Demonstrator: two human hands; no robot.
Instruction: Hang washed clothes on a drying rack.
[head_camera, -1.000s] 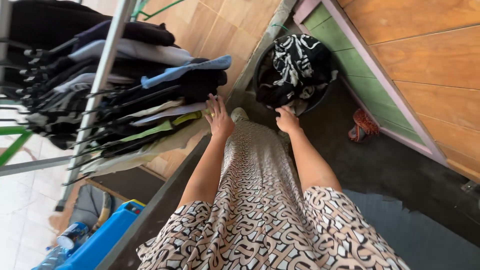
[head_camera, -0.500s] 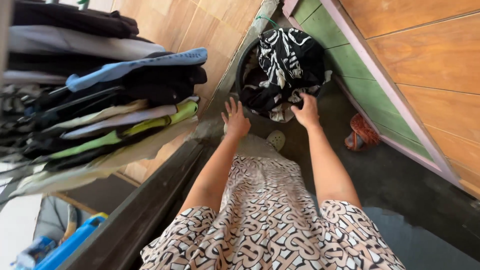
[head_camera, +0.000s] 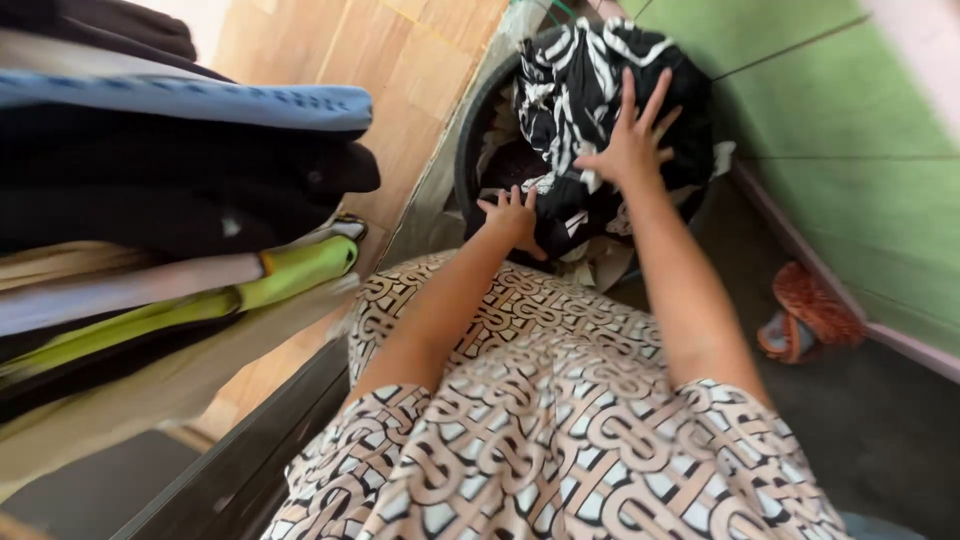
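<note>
A dark round tub (head_camera: 468, 160) stands on the floor ahead of me, heaped with laundry. On top lies a black and white patterned garment (head_camera: 570, 80). My right hand (head_camera: 628, 138) rests on that garment with its fingers spread wide. My left hand (head_camera: 512, 216) touches the near edge of the pile, fingers pressed into the dark cloth. Neither hand has closed around anything. My patterned beige dress (head_camera: 540, 420) fills the lower part of the view.
A rack of hung clothes (head_camera: 170, 210) crowds the left, with blue, black, white and lime pieces. A green wall (head_camera: 850, 150) runs along the right. An orange sandal (head_camera: 810, 320) lies on the dark floor by it. Wooden boards show behind the tub.
I have leaned closer to the tub. Both hands moved forward from its rim onto the laundry, the right reaching farther up onto the black and white garment.
</note>
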